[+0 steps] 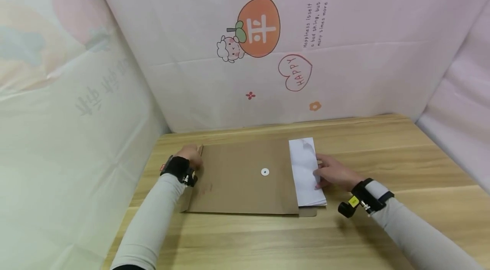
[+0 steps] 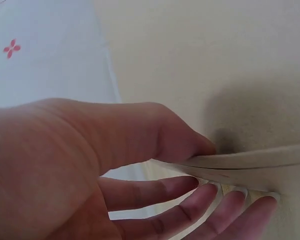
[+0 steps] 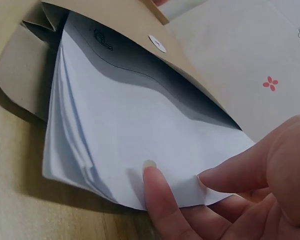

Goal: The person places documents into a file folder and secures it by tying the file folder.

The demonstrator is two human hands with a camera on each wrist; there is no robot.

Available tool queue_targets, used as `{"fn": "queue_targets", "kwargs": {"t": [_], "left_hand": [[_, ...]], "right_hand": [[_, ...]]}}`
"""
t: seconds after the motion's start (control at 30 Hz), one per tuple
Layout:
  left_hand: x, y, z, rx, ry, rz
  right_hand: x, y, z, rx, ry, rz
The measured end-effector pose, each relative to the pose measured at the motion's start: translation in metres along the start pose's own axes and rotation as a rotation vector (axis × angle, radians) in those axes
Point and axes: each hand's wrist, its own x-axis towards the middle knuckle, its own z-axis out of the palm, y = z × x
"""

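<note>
In the center of the head view, a brown paper envelope (image 1: 237,180) is lying flat on the wooden table (image 1: 268,236), its white button (image 1: 265,172) facing up right of its middle. A stack of white papers (image 1: 305,176) is sticking out of the envelope's open right end, the rest of it sitting inside. A rounded brown flap (image 1: 308,211) is jutting out beneath the stack at its lower corner.

The hands are working well apart. At the left of the envelope, the left hand (image 1: 190,155) is pinching its edge, the thumb pressing from above and the fingers curling underneath. At center right, the right hand (image 1: 334,172) is gripping the outer edge of the papers, with the thumb and one fingertip resting on the top sheet and other fingers passing below.

A printed cloth (image 1: 363,74) is hanging behind the table, filling the upper frame.
</note>
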Motion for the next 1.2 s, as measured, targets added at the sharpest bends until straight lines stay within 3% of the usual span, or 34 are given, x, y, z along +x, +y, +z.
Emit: {"fn": "queue_targets", "kwargs": {"t": [0.23, 0.47, 0.67, 0.77, 0.87, 0.97, 1.03, 1.1, 1.2], "left_hand": [[0.0, -0.002, -0.001, 0.011, -0.03, 0.018], [0.0, 0.0, 0.003, -0.1, -0.048, -0.017], [-0.006, 0.007, 0.005, -0.091, -0.002, -0.008], [-0.008, 0.015, 0.015, 0.0, 0.079, 0.044], [-0.013, 0.035, 0.033, 0.16, 0.226, 0.212], [-0.021, 0.071, 0.053, 0.292, 0.297, 0.546], [-0.024, 0.101, 0.068, 0.366, 0.238, 0.789], [-0.026, 0.127, 0.085, 0.424, 0.136, 0.975], [-0.025, 0.158, 0.109, 0.533, 0.072, 1.106]], "right_hand": [[0.0, 0.001, 0.0, 0.007, -0.039, -0.011], [0.001, 0.0, 0.004, 0.01, -0.065, -0.014], [0.004, 0.002, 0.007, 0.015, -0.06, -0.002], [0.003, 0.004, 0.008, 0.003, -0.069, -0.02], [0.001, 0.007, 0.009, -0.004, -0.068, -0.029], [0.0, 0.009, 0.011, -0.004, -0.046, -0.024], [0.0, 0.009, 0.012, -0.012, -0.021, -0.021], [0.002, 0.009, 0.013, -0.012, 0.007, -0.016], [0.005, 0.007, 0.014, -0.013, 0.024, -0.027]]}}
